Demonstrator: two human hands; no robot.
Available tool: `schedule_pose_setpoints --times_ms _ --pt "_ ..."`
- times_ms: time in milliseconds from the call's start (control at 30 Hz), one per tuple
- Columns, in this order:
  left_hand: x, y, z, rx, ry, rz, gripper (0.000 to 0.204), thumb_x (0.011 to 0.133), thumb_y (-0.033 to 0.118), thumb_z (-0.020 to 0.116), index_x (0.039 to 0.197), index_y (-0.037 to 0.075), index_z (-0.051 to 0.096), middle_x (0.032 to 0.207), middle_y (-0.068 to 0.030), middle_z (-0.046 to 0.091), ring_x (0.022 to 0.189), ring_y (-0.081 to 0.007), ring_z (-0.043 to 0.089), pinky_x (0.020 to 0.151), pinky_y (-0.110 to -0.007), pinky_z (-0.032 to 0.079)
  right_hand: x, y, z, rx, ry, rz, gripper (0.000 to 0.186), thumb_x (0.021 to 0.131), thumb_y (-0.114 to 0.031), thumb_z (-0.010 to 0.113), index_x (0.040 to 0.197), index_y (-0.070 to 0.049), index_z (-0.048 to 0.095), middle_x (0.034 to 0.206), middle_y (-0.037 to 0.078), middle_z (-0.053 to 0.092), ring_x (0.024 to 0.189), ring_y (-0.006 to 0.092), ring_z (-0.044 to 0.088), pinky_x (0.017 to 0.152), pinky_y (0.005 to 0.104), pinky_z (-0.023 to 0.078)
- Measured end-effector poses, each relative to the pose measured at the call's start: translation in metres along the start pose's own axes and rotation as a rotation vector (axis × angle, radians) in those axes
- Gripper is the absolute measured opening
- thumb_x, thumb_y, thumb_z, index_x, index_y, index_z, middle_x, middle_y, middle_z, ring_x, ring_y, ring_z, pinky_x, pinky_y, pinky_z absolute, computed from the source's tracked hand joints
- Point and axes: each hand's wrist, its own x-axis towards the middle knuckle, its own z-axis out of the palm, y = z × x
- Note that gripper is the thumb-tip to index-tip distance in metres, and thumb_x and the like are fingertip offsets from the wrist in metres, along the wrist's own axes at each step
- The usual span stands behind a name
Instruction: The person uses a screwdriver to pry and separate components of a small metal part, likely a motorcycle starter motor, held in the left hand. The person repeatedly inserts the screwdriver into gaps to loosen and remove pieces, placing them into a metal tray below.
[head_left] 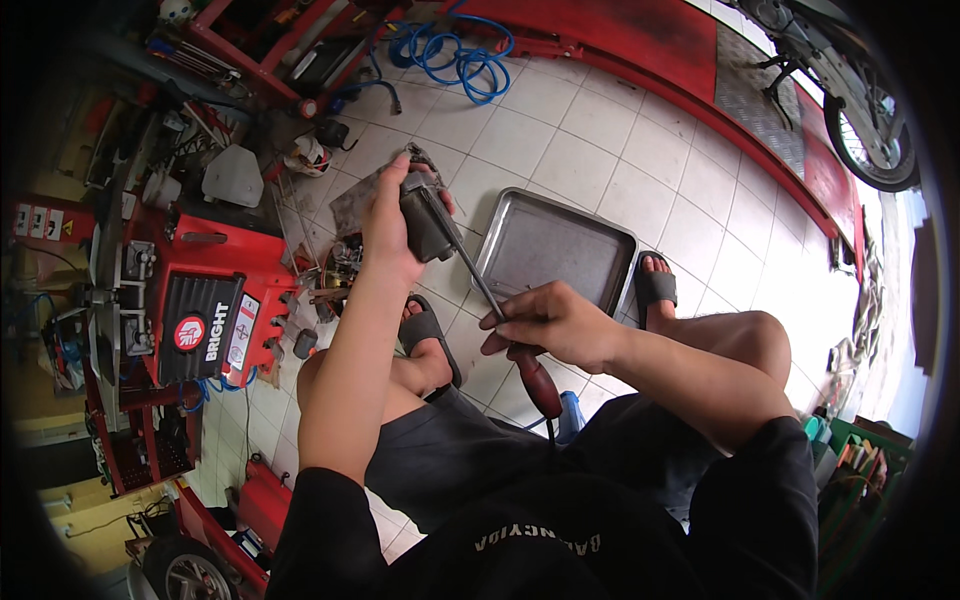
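My left hand (pixel 388 215) is wrapped round a dark grey, boxy metal part (pixel 430 228), held up over the floor. What kind of part it is I cannot make out. Between the fingers of my right hand (pixel 560 325) is the shaft of a screwdriver (pixel 538 385), whose dark red handle points back toward me. The shaft runs up and to the left along the part's side. Its tip is hard to see against the part, so whether it touches I cannot tell.
A shallow metal tray (pixel 560 245) lies on the tiled floor between my feet. Red machinery (pixel 205 290) and small parts crowd the left. Coiled blue hose (pixel 470 65) lies ahead, by a red lift platform (pixel 650 45). A motorcycle (pixel 850 110) stands at far right.
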Motion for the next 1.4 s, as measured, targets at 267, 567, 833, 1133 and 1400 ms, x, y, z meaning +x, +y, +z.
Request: schedule_pose_setpoints --times_ms 267,567,833,1133,1400 --pt "-0.006 -0.007 0.002 0.069 -0.128 0.065 0.035 0.096 0.040 0.064 0.102 0.005 0.062 0.097 -0.0073 0.063 0.077 -0.0228 0.066 0.068 -0.038 0.056 0.006 0.003 -0.006 -0.344 -0.052 -0.143 0.034 0.091 -0.008 0.077 0.117 0.009 0.064 0.100 0.012 0.073 0.093 0.0160 0.070 0.083 0.0300 0.055" --pt "-0.011 -0.014 0.007 0.082 -0.138 0.066 0.033 0.096 0.035 0.067 0.100 0.003 0.063 0.091 -0.0090 0.064 0.072 -0.0235 0.068 0.064 -0.038 0.057 0.004 -0.007 -0.002 -0.042 -0.169 -0.015 0.027 0.101 -0.007 0.063 0.122 0.009 0.062 0.102 0.013 0.074 0.103 0.0220 0.072 0.093 0.0345 0.058" --pt "-0.020 -0.021 0.010 0.127 -0.145 -0.011 0.036 0.096 0.037 0.067 0.102 0.002 0.062 0.088 -0.0090 0.063 0.072 -0.0227 0.067 0.066 -0.038 0.058 0.005 -0.009 -0.003 -0.521 -0.237 -0.129 0.032 0.099 -0.021 0.070 0.113 0.007 0.066 0.102 0.010 0.072 0.091 0.0180 0.067 0.083 0.0341 0.054" --pt "-0.019 -0.021 0.011 0.096 -0.164 -0.028 0.038 0.096 0.040 0.065 0.101 0.003 0.062 0.090 -0.0085 0.061 0.073 -0.0221 0.067 0.067 -0.036 0.058 -0.003 -0.012 0.000 -0.135 -0.334 -0.047 0.028 0.100 -0.009 0.063 0.123 0.006 0.061 0.098 0.009 0.073 0.098 0.0185 0.070 0.086 0.0307 0.056" --pt "-0.020 -0.021 0.012 0.082 -0.146 -0.022 0.035 0.096 0.038 0.066 0.102 0.003 0.061 0.098 -0.0080 0.062 0.074 -0.0232 0.067 0.067 -0.039 0.058 0.005 -0.004 -0.005 -0.550 -0.276 -0.213 0.025 0.100 -0.013 0.067 0.118 0.004 0.064 0.095 0.009 0.073 0.096 0.0171 0.070 0.090 0.0324 0.055"
